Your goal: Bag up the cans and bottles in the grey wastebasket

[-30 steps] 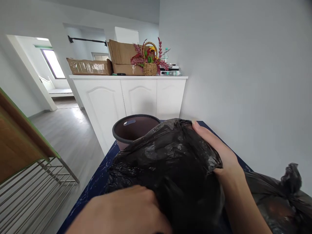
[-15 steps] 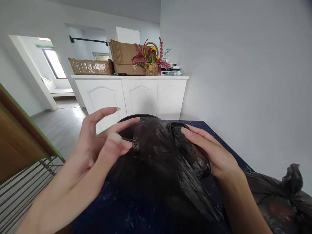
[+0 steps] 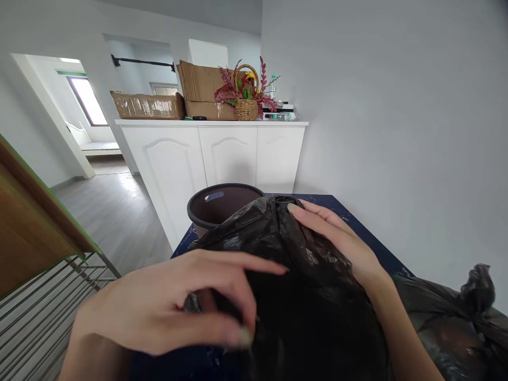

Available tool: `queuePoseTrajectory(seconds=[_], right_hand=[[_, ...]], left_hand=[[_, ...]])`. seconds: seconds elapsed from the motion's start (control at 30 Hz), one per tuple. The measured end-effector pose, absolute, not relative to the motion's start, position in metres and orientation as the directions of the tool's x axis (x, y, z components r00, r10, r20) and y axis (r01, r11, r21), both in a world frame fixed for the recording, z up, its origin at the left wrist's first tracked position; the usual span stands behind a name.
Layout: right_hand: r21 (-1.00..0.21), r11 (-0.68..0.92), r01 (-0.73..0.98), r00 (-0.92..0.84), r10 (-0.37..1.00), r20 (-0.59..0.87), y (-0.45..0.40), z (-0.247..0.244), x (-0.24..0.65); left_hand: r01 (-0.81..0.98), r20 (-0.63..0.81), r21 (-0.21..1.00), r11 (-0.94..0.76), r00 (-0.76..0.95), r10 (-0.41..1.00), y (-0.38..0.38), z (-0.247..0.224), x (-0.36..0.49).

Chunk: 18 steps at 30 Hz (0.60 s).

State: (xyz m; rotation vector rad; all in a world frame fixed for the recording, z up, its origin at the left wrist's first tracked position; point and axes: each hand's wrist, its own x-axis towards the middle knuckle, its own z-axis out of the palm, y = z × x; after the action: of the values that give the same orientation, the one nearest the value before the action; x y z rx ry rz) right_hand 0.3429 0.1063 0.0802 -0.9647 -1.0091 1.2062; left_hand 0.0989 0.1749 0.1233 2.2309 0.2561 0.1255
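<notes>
A large black plastic bag [image 3: 309, 312] fills the lower middle of the view, its gathered top near the centre. My right hand [image 3: 333, 227] grips the gathered plastic from the right, thumb on top and fingers behind. In front of the bag's left side is my left hand [image 3: 190, 296], with its fingers apart and the index finger stretched to the right over the plastic. Behind the bag stands an open, round dark brown bin [image 3: 198, 217] with a black rim and a handle slot.
A second knotted black bag [image 3: 444, 317] lies at the lower right. The dark blue tabletop [image 3: 321, 201] shows behind the bags. A metal rack [image 3: 51, 307] stands left. White cabinets [image 3: 230, 153] carry cardboard boxes [image 3: 148, 106] and a flower basket [image 3: 246, 109].
My left hand has let go of the bag's left edge and moved down and right. The plastic has dropped on that side, uncovering more of the bin. My right hand still holds the bag.
</notes>
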Motion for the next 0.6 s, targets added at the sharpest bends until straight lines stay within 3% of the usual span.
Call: queuePoseTrajectory(seconds=[0.1, 0.27, 0.47, 0.6], right_hand=[[-0.951, 0.103, -0.291, 0.069, 0.994, 0.087, 0.107, 0.079, 0.342], [-0.937, 0.121, -0.328, 0.003, 0.992, 0.127, 0.109, 0.070, 0.338], [-0.965, 0.200, -0.170, -0.039, 0.977, 0.210, 0.106, 0.068, 0.333], [-0.948, 0.204, -0.246, 0.110, 0.977, 0.181, 0.104, 0.070, 0.335]], left_hand=[[0.345, 0.002, 0.691, -0.636, 0.878, 0.478, 0.167, 0.115, 0.099], [0.537, -0.143, 0.491, -0.685, 0.826, 0.545, 0.145, 0.093, 0.120], [0.401, 0.033, 0.570, -0.717, 0.861, 0.508, 0.138, 0.079, 0.145], [0.309, 0.110, 0.591, -0.745, 0.884, 0.454, 0.141, 0.084, 0.142]])
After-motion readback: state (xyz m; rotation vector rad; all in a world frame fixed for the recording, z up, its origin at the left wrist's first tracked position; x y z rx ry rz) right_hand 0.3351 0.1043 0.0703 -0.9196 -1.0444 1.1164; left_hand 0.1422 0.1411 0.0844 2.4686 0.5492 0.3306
